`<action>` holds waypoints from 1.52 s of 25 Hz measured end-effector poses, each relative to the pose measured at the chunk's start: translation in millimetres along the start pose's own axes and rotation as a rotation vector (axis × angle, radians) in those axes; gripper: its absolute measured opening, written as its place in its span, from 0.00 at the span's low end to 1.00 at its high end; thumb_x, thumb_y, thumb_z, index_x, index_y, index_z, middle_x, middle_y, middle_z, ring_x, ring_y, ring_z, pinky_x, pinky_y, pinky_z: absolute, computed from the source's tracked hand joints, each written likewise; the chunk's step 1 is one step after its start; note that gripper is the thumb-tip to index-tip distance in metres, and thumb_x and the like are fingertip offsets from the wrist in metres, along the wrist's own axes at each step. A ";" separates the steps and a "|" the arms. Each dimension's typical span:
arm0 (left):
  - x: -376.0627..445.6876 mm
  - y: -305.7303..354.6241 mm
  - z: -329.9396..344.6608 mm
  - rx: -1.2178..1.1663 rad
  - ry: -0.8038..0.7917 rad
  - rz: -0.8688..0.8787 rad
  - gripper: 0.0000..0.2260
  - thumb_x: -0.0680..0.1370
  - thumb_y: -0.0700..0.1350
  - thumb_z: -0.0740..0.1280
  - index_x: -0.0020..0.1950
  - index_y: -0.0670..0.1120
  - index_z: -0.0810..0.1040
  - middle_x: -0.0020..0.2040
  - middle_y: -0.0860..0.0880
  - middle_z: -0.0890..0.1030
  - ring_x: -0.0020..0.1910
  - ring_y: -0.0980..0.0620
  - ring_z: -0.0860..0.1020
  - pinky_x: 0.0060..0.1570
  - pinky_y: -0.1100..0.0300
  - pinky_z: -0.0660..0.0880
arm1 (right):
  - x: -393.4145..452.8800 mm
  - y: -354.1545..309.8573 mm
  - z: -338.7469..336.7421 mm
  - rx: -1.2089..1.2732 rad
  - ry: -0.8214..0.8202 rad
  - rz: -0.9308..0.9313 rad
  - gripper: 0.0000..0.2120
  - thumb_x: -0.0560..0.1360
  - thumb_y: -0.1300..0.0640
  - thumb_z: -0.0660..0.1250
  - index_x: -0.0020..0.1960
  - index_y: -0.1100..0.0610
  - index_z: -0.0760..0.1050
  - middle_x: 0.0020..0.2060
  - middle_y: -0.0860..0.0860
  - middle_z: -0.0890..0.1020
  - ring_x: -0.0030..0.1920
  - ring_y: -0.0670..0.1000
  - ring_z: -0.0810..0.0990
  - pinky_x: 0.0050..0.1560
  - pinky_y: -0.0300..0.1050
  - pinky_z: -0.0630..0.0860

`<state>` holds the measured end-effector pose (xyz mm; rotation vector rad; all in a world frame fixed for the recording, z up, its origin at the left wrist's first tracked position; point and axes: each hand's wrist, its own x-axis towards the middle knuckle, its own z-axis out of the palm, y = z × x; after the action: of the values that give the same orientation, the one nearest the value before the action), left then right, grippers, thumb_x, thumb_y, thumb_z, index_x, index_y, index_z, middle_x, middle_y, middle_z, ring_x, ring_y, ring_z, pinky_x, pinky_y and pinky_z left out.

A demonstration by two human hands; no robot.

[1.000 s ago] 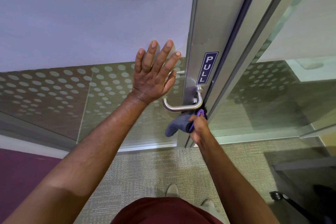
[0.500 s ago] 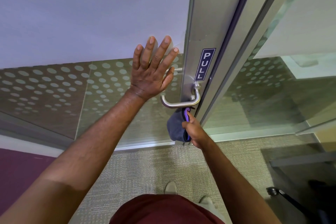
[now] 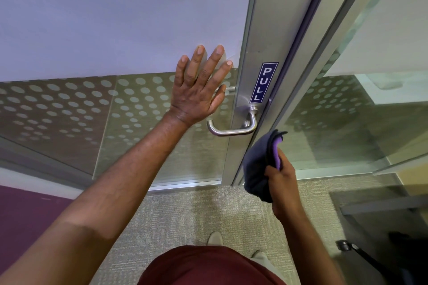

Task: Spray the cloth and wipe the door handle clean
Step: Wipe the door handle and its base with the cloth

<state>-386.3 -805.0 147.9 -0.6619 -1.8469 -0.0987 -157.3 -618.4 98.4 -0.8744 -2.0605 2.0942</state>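
Note:
A brushed-metal lever door handle sticks out of the door's aluminium frame, just under a blue PULL sign. My left hand lies flat with spread fingers on the frosted glass, left of and above the handle. My right hand grips a folded dark grey and purple cloth. The cloth hangs below and to the right of the handle, clear of it. No spray bottle is in view.
The glass door carries a dotted frosted band; its metal frame runs up the middle. A fixed glass panel stands to the right. Beige carpet lies underfoot, with my shoes and a dark object at the lower right.
My right hand has pulled the cloth away from under the handle, down and to the right. My left hand stays pressed on the glass.

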 end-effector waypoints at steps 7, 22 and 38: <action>0.6 0.8 -3.4 0.001 -0.010 -0.008 0.28 0.83 0.53 0.68 0.81 0.50 0.68 0.81 0.45 0.65 0.87 0.44 0.42 0.84 0.44 0.43 | 26.3 -36.4 53.5 -0.820 -0.041 -0.489 0.38 0.75 0.70 0.63 0.83 0.59 0.56 0.82 0.58 0.58 0.83 0.59 0.51 0.83 0.54 0.49; 2.4 0.8 -7.8 -0.001 -0.018 0.003 0.28 0.82 0.51 0.70 0.81 0.49 0.69 0.80 0.43 0.69 0.81 0.39 0.54 0.84 0.44 0.43 | -0.9 -32.6 119.9 -0.844 -0.159 -0.520 0.44 0.73 0.76 0.57 0.85 0.54 0.49 0.84 0.52 0.49 0.84 0.54 0.45 0.83 0.49 0.45; 16.8 16.0 -66.2 -0.281 -0.311 -0.079 0.17 0.85 0.49 0.66 0.72 0.47 0.80 0.83 0.41 0.66 0.83 0.35 0.60 0.82 0.34 0.53 | -41.2 -64.5 -35.6 0.829 -0.347 0.439 0.49 0.47 0.68 0.78 0.68 0.69 0.73 0.44 0.64 0.84 0.41 0.59 0.86 0.44 0.53 0.84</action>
<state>-326.5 -809.8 184.1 -0.8350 -2.1826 -0.3277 -128.6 -598.3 175.2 -0.8880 -0.8945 3.1136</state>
